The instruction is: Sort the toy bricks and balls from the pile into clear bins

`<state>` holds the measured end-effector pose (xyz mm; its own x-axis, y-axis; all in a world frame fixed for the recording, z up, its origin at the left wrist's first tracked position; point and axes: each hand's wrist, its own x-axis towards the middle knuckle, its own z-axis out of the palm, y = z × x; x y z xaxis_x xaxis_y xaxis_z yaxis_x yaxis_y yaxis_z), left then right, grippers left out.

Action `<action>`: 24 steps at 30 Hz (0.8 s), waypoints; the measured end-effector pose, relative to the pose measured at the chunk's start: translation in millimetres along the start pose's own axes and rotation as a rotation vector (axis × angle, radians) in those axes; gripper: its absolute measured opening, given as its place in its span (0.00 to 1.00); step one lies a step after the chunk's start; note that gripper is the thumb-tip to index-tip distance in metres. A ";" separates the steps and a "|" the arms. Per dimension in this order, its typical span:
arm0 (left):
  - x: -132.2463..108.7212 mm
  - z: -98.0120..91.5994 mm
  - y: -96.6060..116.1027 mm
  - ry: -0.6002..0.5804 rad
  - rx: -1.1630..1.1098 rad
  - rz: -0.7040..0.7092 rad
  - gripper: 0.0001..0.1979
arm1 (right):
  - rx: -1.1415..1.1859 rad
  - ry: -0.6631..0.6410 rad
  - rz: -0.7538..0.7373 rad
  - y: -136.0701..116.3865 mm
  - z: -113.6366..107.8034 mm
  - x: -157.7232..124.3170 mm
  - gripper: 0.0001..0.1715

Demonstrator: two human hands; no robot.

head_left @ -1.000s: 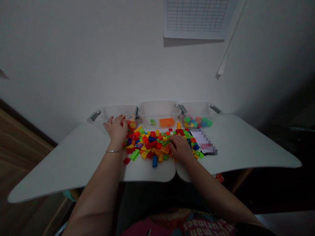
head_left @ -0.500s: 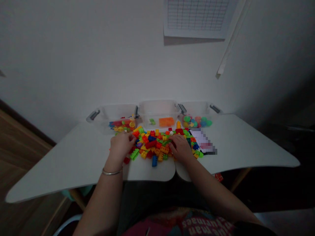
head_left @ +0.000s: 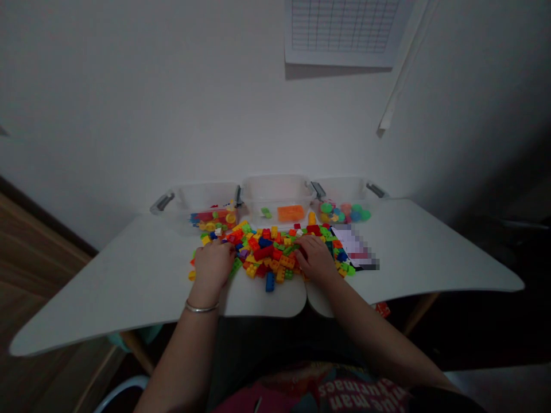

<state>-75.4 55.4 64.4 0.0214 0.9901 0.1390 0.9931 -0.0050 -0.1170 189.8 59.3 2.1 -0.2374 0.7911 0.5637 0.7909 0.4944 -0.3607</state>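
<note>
A heap of toy building bricks [head_left: 275,252] in red, yellow, orange, green and blue spreads over the middle of the table. On its left side my left hand [head_left: 213,263] lies palm down, fingers bent over the bricks and the tips partly hidden; I see nothing held. My right hand [head_left: 315,257] rests on the right part of the heap. Its fingers are slightly apart, with the thumb away from them, touching bricks. A blue brick [head_left: 270,281] sits at the heap's near edge, between the hands.
Behind the heap stand a left clear bin [head_left: 185,198] with colourful pieces, a middle clear bin [head_left: 278,184] with an orange and a green item, and a right clear bin [head_left: 344,189] with round pieces. Right of the bricks lies a partly blurred phone-like device [head_left: 348,241]. The table [head_left: 129,281] meets the wall.
My left hand has turned palm down and come slightly nearer, covering green bricks and uncovering others at the heap's left edge. My right hand has hardly moved.
</note>
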 end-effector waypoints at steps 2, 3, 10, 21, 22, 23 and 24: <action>-0.8 -0.1 -1.5 -0.025 -0.029 0.024 0.18 | -0.004 -0.002 0.002 0.2 0.2 -0.3 0.13; -1.2 0.0 -2.4 -0.047 -0.046 0.043 0.18 | -0.006 -0.004 0.003 0.4 0.5 -0.4 0.14; -3.8 5.6 -3.9 -0.071 0.010 0.068 0.16 | 0.003 -0.004 0.007 1.5 1.6 -0.3 0.14; -1.2 15.8 1.6 0.016 -0.003 0.076 0.16 | 0.003 -0.005 -0.004 1.5 0.9 0.8 0.13; -1.2 16.3 1.8 0.023 -0.009 0.079 0.16 | 0.007 -0.004 -0.002 1.3 0.7 0.8 0.13; -1.3 16.6 1.9 0.031 -0.015 0.080 0.15 | 0.009 -0.002 0.001 0.9 0.5 0.7 0.13; -1.3 16.7 1.9 0.038 -0.019 0.080 0.15 | 0.010 0.000 0.004 0.6 0.3 0.6 0.13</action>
<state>-75.5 56.5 47.6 0.1045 0.9804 0.1669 0.9901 -0.0867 -0.1107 190.0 60.2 2.0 -0.2342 0.7934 0.5619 0.7862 0.4945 -0.3706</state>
